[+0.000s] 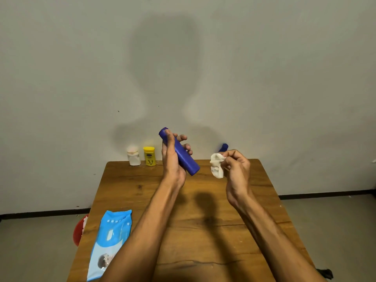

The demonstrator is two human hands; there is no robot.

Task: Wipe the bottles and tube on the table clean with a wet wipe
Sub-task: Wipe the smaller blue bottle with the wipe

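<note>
Blue bottle (pixel 184 157), a plain cylinder, is held in the air above the far middle of the wooden table (pixel 203 231), tilted with its upper end toward 11 o'clock and its lower end toward 5 o'clock. The left hand (pixel 172 161) grasps it, thumb lying along the side and fingers curled round the back. Just beside it, at about 3 o'clock from the bottle and not touching it, the right hand (pixel 237 169) pinches a crumpled white wipe (pixel 216 165) in its fingertips. The step in hand looks like wiping this bottle. The next move calls for bringing the wipe onto the bottle and rubbing along it while the left hand turns it. At 11 o'clock on the table's far edge stand a white bottle (pixel 133 157) and a yellow bottle (pixel 149 157), upright and side by side. At 1 o'clock a second blue item (pixel 224 147) pokes out behind the right hand; it may be the tube. All are opaque, so their contents cannot be seen. At 7 o'clock lies a flat blue pack of wipes (pixel 110 241); how full it is cannot be told.
</note>
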